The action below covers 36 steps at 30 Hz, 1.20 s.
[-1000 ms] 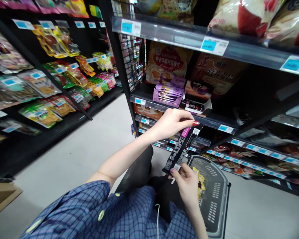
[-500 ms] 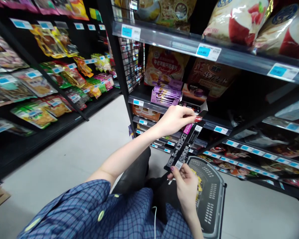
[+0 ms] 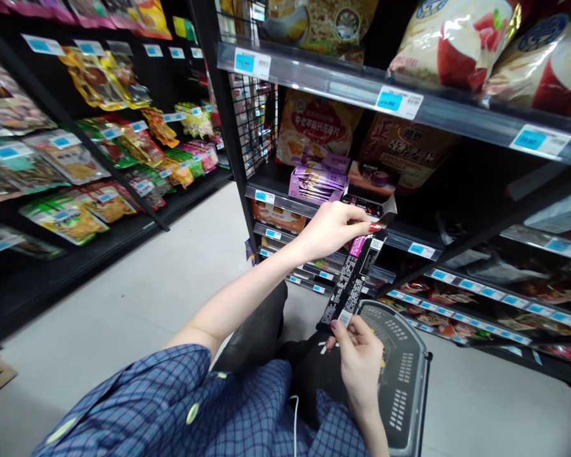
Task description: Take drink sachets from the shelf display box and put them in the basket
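A long black packet [image 3: 353,281] with white print and a pink patch is held stretched between both hands. My left hand [image 3: 332,227] pinches its upper end close to the shelf edge. My right hand [image 3: 359,357] pinches its lower end just above a grey shopping basket [image 3: 406,374], which holds a yellow packet mostly hidden by that hand. Behind the left hand, purple boxes [image 3: 316,181] and a dark open box [image 3: 368,204] sit on the shelf.
Black shelving [image 3: 423,108] with blue price tags rises at right, holding large bags. A second rack of snack packets [image 3: 90,171] lines the left side. Pale floor [image 3: 147,298] runs between them. My blue checked sleeve [image 3: 181,412] fills the bottom.
Both hands and the black packet have edged slightly upward and toward the shelf. The grip on both ends is unchanged.
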Motion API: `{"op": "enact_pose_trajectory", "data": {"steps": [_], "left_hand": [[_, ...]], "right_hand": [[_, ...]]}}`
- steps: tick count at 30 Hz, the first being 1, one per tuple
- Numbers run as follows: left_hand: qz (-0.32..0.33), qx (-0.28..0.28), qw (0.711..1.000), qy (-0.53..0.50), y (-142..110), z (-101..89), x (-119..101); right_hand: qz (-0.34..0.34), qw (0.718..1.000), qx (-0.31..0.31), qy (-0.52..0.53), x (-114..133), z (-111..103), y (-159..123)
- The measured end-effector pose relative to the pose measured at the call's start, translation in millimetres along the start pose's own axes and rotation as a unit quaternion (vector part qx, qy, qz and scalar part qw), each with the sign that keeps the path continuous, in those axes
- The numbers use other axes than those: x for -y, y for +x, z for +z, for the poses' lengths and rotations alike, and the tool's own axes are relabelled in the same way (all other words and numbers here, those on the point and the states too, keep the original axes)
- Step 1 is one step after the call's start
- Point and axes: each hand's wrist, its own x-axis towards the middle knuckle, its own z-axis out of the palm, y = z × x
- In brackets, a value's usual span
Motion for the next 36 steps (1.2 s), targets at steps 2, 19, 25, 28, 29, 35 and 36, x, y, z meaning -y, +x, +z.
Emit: {"op": "enact_pose_trajectory", "data": {"steps": [2,19,25,28,29,35,36], "left_hand": [[-0.003,0.003,1.000,-0.006,0,0.4,1],[-0.021,0.016,0.998,-0.060,2,3.5,9],[-0.037,0.015,0.996,-0.079,3,3.8,13],[-0.053,0.011,0.993,-0.104,3,3.5,14],[-0.058,0.011,0.991,-0.120,4,3.3,15],[-0.081,0.027,0.924,-0.372,5,7.6,28],[-0.089,0.021,0.897,-0.432,5,9.9,30]], "right_hand": [[-0.001,1.000,0.002,-0.003,-1,-1,-1],[0.006,1.000,0.004,-0.014,-2,-8,-1],[0.009,1.000,-0.002,-0.009,-2,-9,-1],[0.001,1.000,-0.011,-0.006,-2,-9,-2],[-0.002,1.000,-0.014,-0.007,-3,-9,-2],[-0.271,0.929,-0.163,-0.192,-2,-9,-9],[-0.350,0.885,-0.188,-0.244,0,-9,-11]]}}
